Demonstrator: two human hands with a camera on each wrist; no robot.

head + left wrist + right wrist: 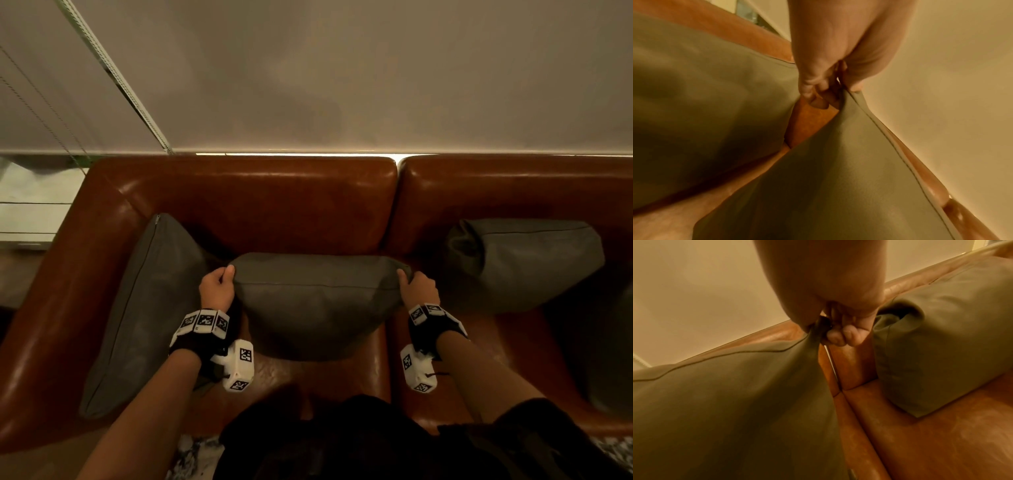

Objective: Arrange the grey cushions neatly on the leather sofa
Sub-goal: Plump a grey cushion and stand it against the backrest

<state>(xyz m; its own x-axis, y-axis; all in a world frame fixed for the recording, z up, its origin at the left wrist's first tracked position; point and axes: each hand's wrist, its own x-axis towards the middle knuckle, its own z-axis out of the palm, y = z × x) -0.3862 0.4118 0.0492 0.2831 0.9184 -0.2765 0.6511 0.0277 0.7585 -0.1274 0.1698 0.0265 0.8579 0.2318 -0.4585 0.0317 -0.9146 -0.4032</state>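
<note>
Pinching the middle cushion's (315, 308) top corners, left hand (216, 289), right hand (418, 291); no writing visible.

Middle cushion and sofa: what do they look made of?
Middle cushion: matte grey woven-looking fabric, soft filling; it bunches where left hand and right hand pinch its corners. Sofa: glossy brown leather or leather-look, with bright highlights along its back.

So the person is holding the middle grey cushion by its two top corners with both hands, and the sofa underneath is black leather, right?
Not quite. Both hands, left and right, do pinch the middle cushion's top corners, but the sofa is reddish-brown leather, not black. The head view shows it.
</note>
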